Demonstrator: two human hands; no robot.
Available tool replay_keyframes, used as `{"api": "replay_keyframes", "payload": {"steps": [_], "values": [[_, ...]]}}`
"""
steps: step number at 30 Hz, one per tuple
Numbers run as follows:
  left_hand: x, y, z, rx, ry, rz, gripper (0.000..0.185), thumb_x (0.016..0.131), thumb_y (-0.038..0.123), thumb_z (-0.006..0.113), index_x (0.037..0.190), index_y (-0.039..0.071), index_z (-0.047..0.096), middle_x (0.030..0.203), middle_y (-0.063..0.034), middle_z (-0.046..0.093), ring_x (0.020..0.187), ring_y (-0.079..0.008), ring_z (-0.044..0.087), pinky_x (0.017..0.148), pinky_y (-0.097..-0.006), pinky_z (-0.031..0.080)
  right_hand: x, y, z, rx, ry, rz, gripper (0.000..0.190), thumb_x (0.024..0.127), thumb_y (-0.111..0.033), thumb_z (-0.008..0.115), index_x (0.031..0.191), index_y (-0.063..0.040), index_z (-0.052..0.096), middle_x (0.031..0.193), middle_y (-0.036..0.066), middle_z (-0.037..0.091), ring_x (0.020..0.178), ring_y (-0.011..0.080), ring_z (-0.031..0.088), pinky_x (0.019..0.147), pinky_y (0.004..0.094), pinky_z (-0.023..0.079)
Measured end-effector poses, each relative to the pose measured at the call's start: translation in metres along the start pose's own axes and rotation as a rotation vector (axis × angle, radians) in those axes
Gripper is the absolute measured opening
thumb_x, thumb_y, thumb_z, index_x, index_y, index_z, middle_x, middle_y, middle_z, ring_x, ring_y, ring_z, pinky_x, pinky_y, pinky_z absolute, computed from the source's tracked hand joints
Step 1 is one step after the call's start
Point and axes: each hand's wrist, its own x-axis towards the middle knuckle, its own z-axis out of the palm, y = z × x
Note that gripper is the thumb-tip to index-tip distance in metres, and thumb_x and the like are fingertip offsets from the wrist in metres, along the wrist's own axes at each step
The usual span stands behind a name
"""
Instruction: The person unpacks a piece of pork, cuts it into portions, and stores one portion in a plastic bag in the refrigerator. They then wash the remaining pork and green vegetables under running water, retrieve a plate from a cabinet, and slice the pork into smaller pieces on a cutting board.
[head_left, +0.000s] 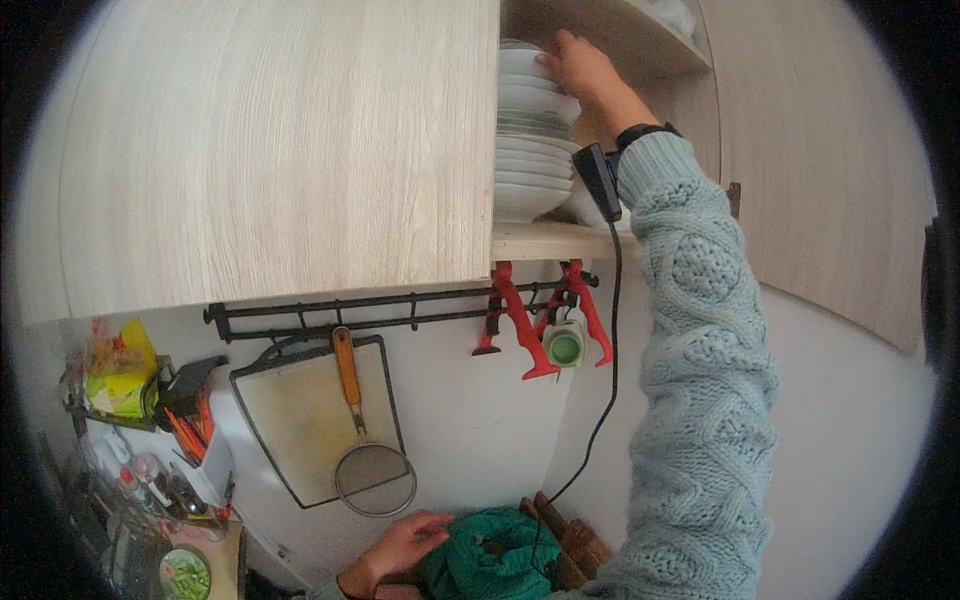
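Observation:
My right hand (581, 67) reaches up into the wall cupboard, its fingers at the right edge of the upper white bowls (525, 71); whether they grip a rim is unclear. Those bowls top a tall stack, with greenish dishes (536, 124) midway and more white bowls (532, 172) below. The cupboard door at left hides part of the stack. A black device (598, 182) with a cable sits at my right wrist. Low down, my left hand (405, 544) is beside a green plastic bag (491, 551), fingers loosely bent, nothing visible in it.
Wooden doors flank the opening, left (285, 150) and right (817, 165). Beneath, a black rail (300, 315) carries red clamps (525, 322), a tape measure (565, 346), a cutting board (300, 420) and a strainer (375, 480). Chopped green food fills a bowl (166, 562) lower left.

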Motion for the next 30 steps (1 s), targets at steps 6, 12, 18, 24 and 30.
{"api": "replay_keyframes", "payload": {"steps": [6,12,18,24,30], "values": [[0.003,0.005,0.005,0.035,0.016,0.074,0.033,0.09,0.018,0.061,0.121,0.009,0.057,0.105,-0.009,0.059,0.093,-0.0161,0.06,0.082,-0.0296,0.049,-0.002,-0.004,-0.002,-0.106,0.007,-0.039,0.046,0.082,-0.037,0.066,0.109,-0.002,0.054,0.106,0.021,0.06,0.094,0.0354,0.061,0.078,0.0434,0.05],[0.007,0.003,0.009,-0.025,0.015,0.022,0.033,0.09,0.017,0.06,0.121,0.009,0.056,0.107,-0.009,0.059,0.095,-0.0162,0.06,0.084,-0.0297,0.049,0.0,-0.002,-0.012,0.041,-0.172,-0.053,0.042,0.081,-0.033,0.068,0.104,0.0,0.056,0.098,0.019,0.062,0.09,0.0334,0.062,0.076,0.0415,0.051],[0.004,-0.001,0.009,-0.044,0.03,-0.077,0.032,0.09,0.017,0.06,0.121,0.01,0.057,0.109,-0.0091,0.059,0.097,-0.0173,0.06,0.085,-0.03,0.049,-0.001,-0.006,0.012,0.043,0.159,-0.036,0.049,0.076,-0.036,0.071,0.108,-0.001,0.056,0.107,0.022,0.057,0.101,0.0405,0.057,0.084,0.0465,0.049],[0.002,-0.001,0.002,-0.026,0.076,-0.022,0.032,0.09,0.017,0.06,0.121,0.011,0.057,0.11,-0.0088,0.059,0.096,-0.0174,0.06,0.085,-0.0308,0.049,0.025,-0.017,0.025,-0.047,0.151,-0.053,0.044,0.084,-0.041,0.061,0.104,-0.002,0.061,0.097,0.022,0.063,0.091,0.0398,0.06,0.08,0.0465,0.048],[0.001,0.004,-0.002,-0.045,0.093,-0.042,0.031,0.09,0.017,0.06,0.12,0.01,0.058,0.108,-0.0084,0.059,0.094,-0.0168,0.06,0.083,-0.0306,0.049,0.045,-0.019,0.013,-0.166,-0.184,0.091,0.048,0.086,-0.044,0.058,0.104,0.001,0.065,0.099,0.023,0.064,0.086,0.0376,0.063,0.078,0.0453,0.049]]}}
